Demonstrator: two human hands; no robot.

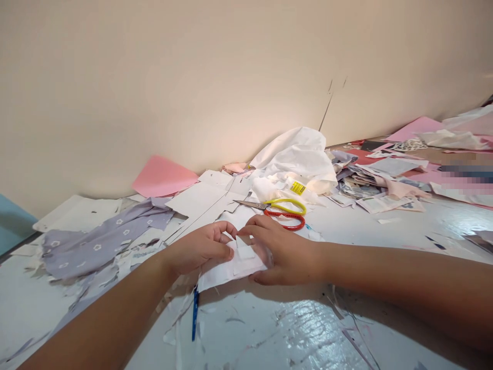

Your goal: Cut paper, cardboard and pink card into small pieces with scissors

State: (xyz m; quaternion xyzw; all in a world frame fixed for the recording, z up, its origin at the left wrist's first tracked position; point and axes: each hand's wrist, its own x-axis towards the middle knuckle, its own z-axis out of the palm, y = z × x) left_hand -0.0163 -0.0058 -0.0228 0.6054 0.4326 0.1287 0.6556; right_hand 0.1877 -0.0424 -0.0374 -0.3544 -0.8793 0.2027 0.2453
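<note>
A white piece of fabric (231, 271) is held just above the table, with a smaller folded white piece (244, 254) lying on top of it. My left hand (206, 247) grips its left side, the thumb pressed on the upper face. From the right, my right hand (283, 253) closes round the other edge, with fingertips at the far side and thumb at the near side. Scissors (285, 206) with one yellow and one red handle lie just beyond my right hand, blades pointing left. A blue pen-like stick (194, 314) rests below the fabric.
Lilac flower-print cloth (96, 244) and scraps spread over the left. White card pieces (208, 198), pink paper (164, 177) and a crumpled white cloth (298, 154) lie against the wall. Fabric scraps (385, 180) are piled at the back right. Loose threads and snippets dot the table (269, 334).
</note>
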